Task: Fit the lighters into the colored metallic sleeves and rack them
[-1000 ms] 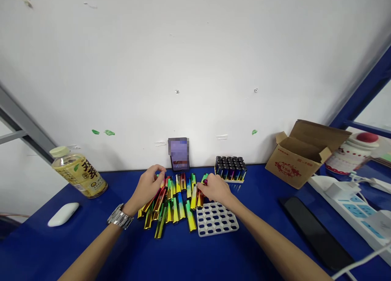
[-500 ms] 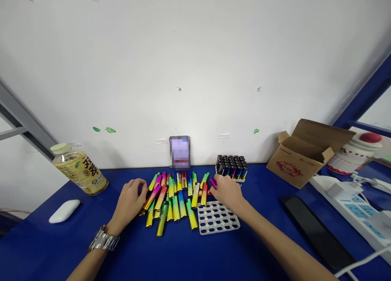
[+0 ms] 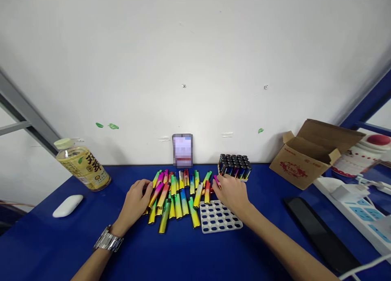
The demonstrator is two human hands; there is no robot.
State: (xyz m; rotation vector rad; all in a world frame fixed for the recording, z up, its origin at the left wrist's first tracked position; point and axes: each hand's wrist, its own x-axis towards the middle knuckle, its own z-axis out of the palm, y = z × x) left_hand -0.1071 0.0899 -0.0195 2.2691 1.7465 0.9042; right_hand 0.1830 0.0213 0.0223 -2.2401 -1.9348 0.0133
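A heap of shiny rainbow-coloured lighters (image 3: 179,193) lies on the blue table (image 3: 189,252). My left hand (image 3: 136,199), with a metal watch on its wrist, rests curled against the heap's left edge and touches the lighters there. My right hand (image 3: 232,192) sits at the heap's right side, its fingers pinched on a pink lighter (image 3: 216,181). Just below that hand lies an empty white tray with round holes (image 3: 220,220). Behind the hand stands a second tray filled with upright dark-topped lighters (image 3: 234,167).
A tea bottle (image 3: 82,167) and a white mouse (image 3: 67,205) are at the left. An open cardboard box (image 3: 311,150), a black flat slab (image 3: 317,232) and a white power strip (image 3: 357,207) are at the right. A small dark card (image 3: 182,150) leans on the wall.
My left hand drew back from the top of the heap to its left edge. My right hand shifted right, toward the filled tray, with a pink lighter in its fingers.
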